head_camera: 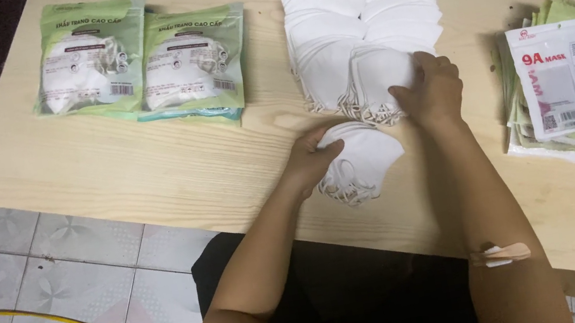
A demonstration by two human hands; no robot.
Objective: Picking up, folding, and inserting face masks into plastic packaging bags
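While the left hand (314,157) grips a small stack of white masks (358,161) on the wooden counter (147,170), the right hand (432,88) pinches the mask rows (358,23); green sealed packets (144,64) lie beyond the left hand, flat pouches (573,83) right of the right hand.

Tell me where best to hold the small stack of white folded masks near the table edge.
Probably grip the small stack of white folded masks at its smooth folded left edge, where the left hand already pinches it; the loose ear loops hang at the lower right.

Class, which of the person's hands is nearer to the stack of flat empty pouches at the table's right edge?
Right. The right hand rests on the white masks beside the stack of flat empty pouches; the left hand is farther left.
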